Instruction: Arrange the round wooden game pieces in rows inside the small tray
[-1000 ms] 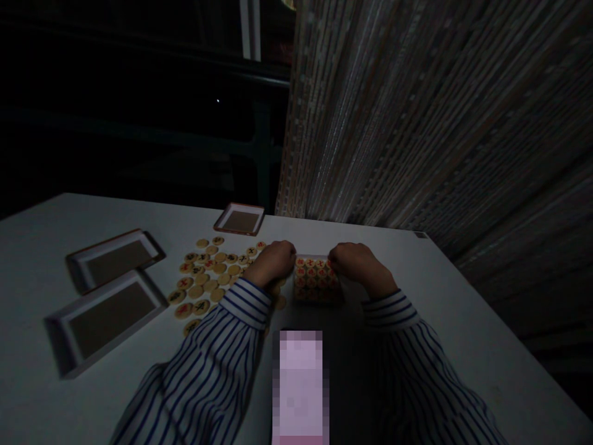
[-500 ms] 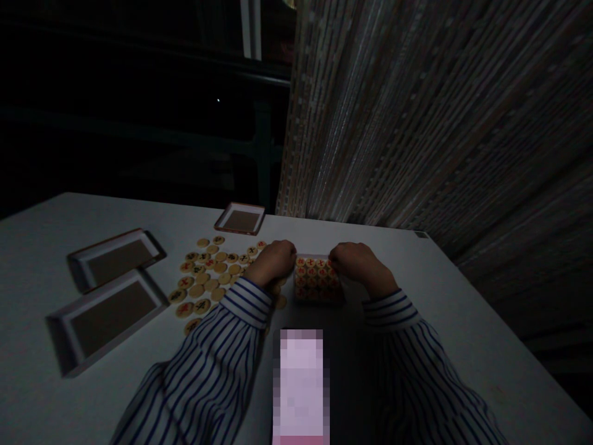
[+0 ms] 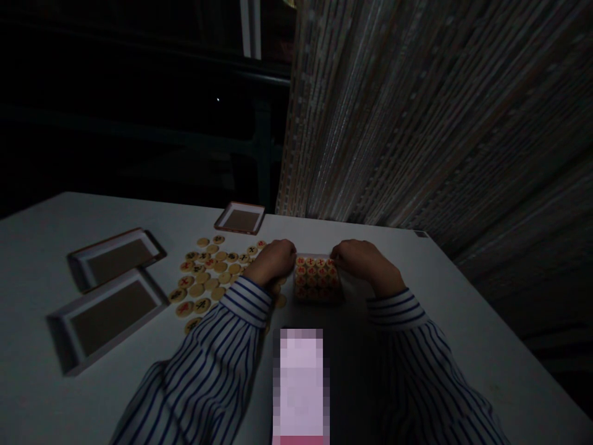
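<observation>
A small box (image 3: 313, 254) stands on the table in front of me, with rows of round Chinese chess pieces (image 3: 317, 272) marked in red inside. My left hand (image 3: 273, 262) is closed at the box's far left corner, fingertips on its rim. At the far right corner, my right hand (image 3: 364, 262) has its fingers curled and pinched against the edge, beside the last piece of the back row. Loose Chinese chess pieces (image 3: 220, 268), some with red or black characters and some plain, lie spread left of the box, partly hidden by my left hand and sleeve.
Two open box parts (image 3: 152, 279) lie at the left of the white table (image 3: 463, 346), close together. A smaller open lid or tray (image 3: 224, 217) lies near the far edge. A strand curtain (image 3: 370, 123) hangs behind. A blurred-out phone-like shape (image 3: 301, 383) is nearest me.
My right hand has shifted slightly to the right, uncovering more of the piece at the back right of the box. My left hand and the loose pieces look the same.
</observation>
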The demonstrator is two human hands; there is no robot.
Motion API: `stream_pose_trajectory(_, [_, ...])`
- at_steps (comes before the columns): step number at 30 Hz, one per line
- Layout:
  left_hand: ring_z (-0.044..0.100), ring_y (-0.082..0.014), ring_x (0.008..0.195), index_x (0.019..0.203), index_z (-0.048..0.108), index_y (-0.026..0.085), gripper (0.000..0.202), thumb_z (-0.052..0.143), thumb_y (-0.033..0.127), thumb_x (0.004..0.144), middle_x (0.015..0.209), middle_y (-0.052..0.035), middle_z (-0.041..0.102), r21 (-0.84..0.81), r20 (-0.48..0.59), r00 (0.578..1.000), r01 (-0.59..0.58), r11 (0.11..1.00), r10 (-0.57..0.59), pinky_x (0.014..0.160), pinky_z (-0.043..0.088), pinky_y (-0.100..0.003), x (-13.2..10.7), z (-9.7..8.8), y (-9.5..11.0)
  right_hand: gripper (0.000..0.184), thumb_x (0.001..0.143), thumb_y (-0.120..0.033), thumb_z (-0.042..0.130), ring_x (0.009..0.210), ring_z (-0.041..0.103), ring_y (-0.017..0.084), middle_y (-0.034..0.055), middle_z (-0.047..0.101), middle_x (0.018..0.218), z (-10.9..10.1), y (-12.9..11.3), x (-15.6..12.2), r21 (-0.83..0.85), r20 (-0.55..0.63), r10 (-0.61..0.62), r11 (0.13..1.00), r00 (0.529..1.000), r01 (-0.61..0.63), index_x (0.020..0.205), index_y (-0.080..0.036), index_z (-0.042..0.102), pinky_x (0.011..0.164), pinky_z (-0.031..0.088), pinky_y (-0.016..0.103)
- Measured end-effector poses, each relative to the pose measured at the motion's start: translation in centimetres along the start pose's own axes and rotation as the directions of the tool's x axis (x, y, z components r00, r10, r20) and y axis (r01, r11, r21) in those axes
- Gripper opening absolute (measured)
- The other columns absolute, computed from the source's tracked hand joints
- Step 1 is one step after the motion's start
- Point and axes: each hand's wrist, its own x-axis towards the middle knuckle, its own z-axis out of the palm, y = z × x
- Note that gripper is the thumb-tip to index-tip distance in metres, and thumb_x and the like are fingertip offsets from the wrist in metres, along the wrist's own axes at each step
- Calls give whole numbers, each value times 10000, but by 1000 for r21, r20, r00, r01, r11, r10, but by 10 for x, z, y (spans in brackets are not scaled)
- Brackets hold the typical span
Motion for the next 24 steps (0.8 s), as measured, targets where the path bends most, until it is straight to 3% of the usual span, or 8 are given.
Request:
stream_pose_trajectory(8, [643,-204,888,929,694,154,298,440,269,823,967,-128,699,-5,2,1000,-9,1000,9,768,457,-269,0,-1,0,289,822,-244,472,896,627,220,99,681,1002,-4,3,-5,12,85,25,1000,996,-26,1032,-231,670,692,432,298])
stream_pose_trajectory(24, [641,-209,905,956,696,161,305,447,279,826,973,-124,699,10,3,1000,-4,1000,4,781,458,-274,0,0,0,280,797,-255,493,860,648,235,112,691,970,-5,-3,-6,42,144,-7,999,990,1,998,-213,684,658,449,295])
